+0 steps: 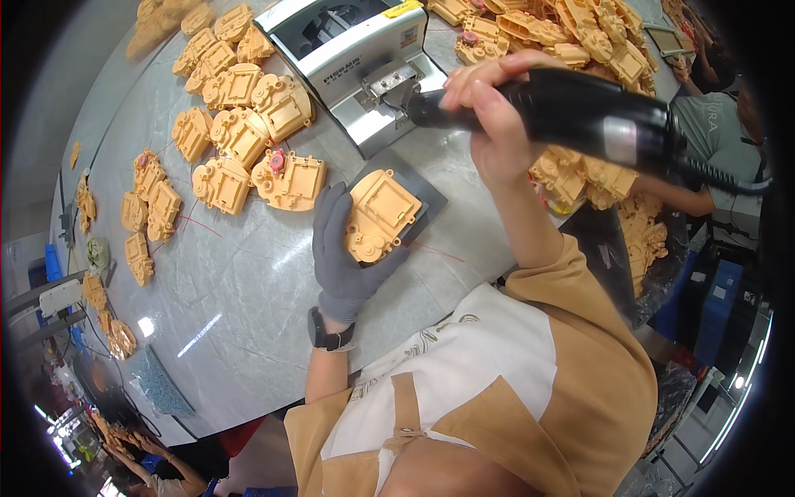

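Tan-and-white clothing (pixel 596 331) fills the near edge of my remote view. Right hand (pixel 501 116) bare, fingers curled round the narrow end of a black handheld tool (pixel 596 108). Tool nose at the metal bracket of a silver machine (pixel 346 70); contact, I cannot tell.

Left hand (pixel 344 257), gloved grey: fingers close together along one side of an orange housing (pixel 385 219), thumb spread under its lower end, holding it between. Housing lies on a dark pad (pixel 428 195), short of the machine.

Progress: I judge this one piece mid-handling. Loose housings (pixel 240 137) left, heaped housings (pixel 571 33) right; which are done, which remain, I can't tell.

Room: widest over grey tabletop (pixel 248 315) left of the wrist; tight between pad and machine. Table edge curves just before the body.
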{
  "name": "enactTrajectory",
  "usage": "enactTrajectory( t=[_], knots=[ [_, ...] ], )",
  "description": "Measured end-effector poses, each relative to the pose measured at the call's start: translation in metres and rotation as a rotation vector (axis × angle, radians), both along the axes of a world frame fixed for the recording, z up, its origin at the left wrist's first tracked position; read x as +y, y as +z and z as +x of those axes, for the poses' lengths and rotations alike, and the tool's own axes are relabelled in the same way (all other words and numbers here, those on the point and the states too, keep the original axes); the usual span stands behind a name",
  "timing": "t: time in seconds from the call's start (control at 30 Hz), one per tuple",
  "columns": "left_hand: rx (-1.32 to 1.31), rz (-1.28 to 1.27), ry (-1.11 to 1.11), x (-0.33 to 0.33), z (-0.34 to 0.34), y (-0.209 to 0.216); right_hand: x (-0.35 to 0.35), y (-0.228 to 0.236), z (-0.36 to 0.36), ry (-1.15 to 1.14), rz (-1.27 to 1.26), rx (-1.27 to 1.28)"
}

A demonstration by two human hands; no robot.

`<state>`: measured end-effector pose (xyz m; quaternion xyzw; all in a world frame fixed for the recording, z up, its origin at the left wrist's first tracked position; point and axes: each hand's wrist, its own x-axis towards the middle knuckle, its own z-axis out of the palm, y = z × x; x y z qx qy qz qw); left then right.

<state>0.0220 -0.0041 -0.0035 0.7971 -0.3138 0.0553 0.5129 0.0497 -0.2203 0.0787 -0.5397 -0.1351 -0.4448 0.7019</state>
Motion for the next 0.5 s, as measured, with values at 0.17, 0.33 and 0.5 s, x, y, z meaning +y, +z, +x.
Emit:
enactTrajectory(
  t=[0.17, 0.33, 0.5],
  knots=[
    [-0.024, 0.009, 0.009, 0.001, -0.001, -0.001, -0.003, -0.018, -0.032, -0.119, -0.197, 0.103],
    [-0.004, 0.005, 0.005, 0.000, -0.002, -0.001, -0.015, -0.032, -0.073, -0.178, -0.436, 0.388],
    [0.009, 0.024, -0.001, 0.001, -0.001, -0.002, -0.004, -0.045, -0.092, -0.087, -0.114, 0.463]
  ],
)
